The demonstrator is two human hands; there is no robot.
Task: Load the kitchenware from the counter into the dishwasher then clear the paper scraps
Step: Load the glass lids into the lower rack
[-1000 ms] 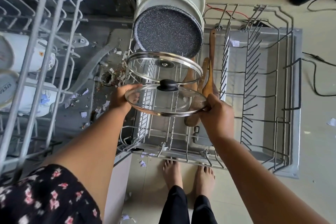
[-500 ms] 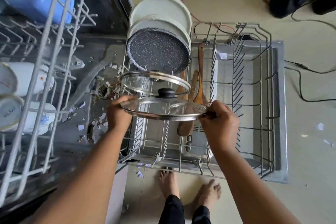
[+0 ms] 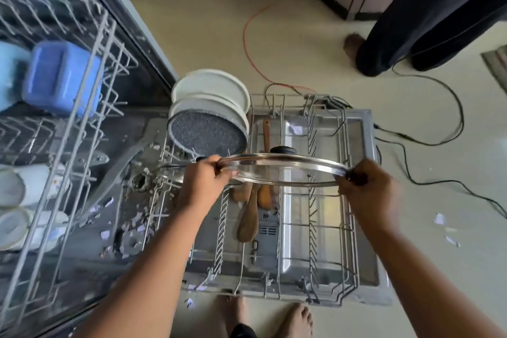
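- Head view, centre of frame: left grip (image 3: 204, 176) clamped on left rim of glass lid (image 3: 282, 170);
- right grip (image 3: 367, 186) clamped on its right rim;
- lid level above rack (image 3: 315, 241)

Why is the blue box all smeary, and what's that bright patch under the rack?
Head view: the blue container and upper rack at the left edge look smeared, likely motion blur; the bright patch is light glaring off the steel door panel beneath the lower rack; the glass lid rim glints too.

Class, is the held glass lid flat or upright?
Nearly flat: glass lid has its knob up; left hand and right hand grip opposite edges.
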